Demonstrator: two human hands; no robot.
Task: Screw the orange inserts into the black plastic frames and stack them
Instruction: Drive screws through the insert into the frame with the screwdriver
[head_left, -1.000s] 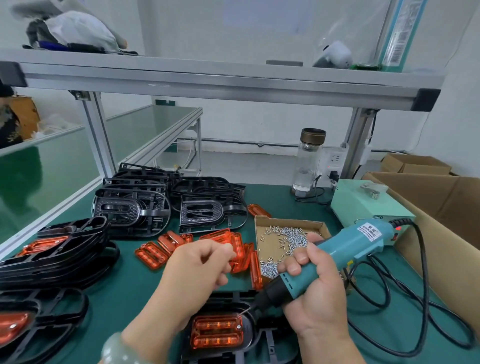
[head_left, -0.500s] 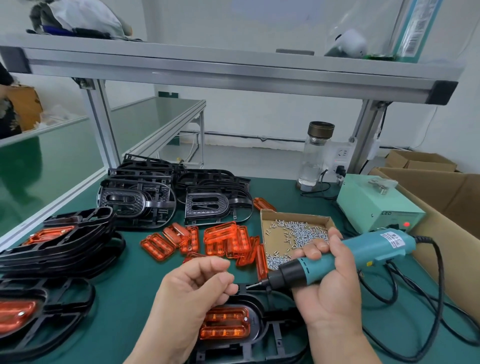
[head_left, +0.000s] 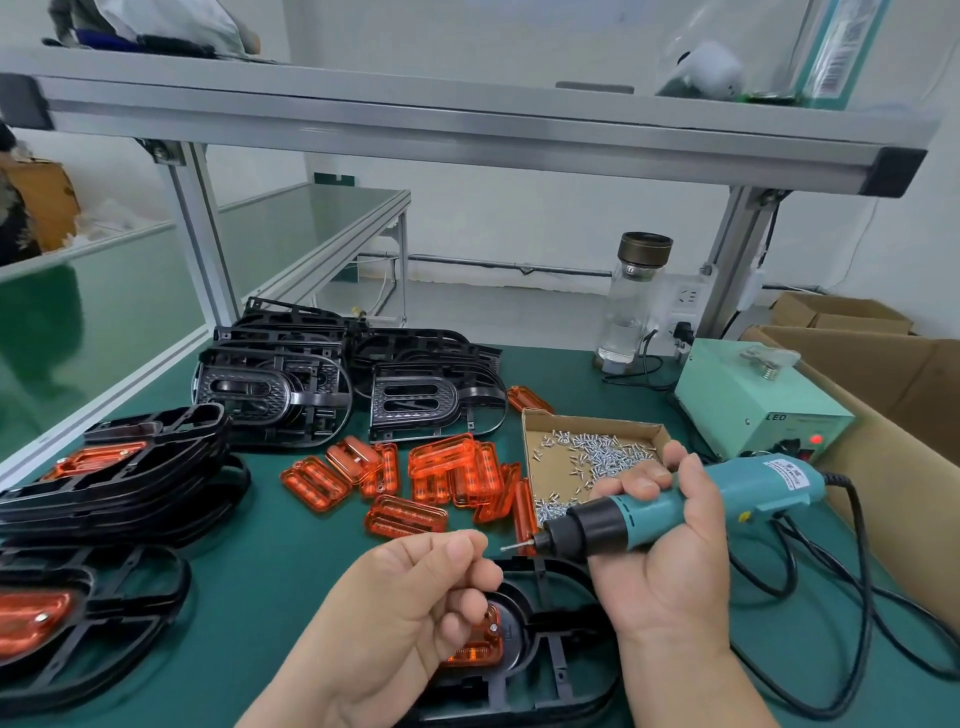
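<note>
The right hand (head_left: 670, 561) grips the teal screwdriver (head_left: 639, 519), bit toward the left hand (head_left: 415, 603), fingertips pinched together, above a black frame (head_left: 563, 670).

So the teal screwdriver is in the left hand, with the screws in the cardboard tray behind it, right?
No: the head view shows the teal screwdriver in the right hand, not the left. The screws do lie in the cardboard tray behind it.

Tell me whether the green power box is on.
On, it seems: the power box shows a glowing red light on its front face.
</note>
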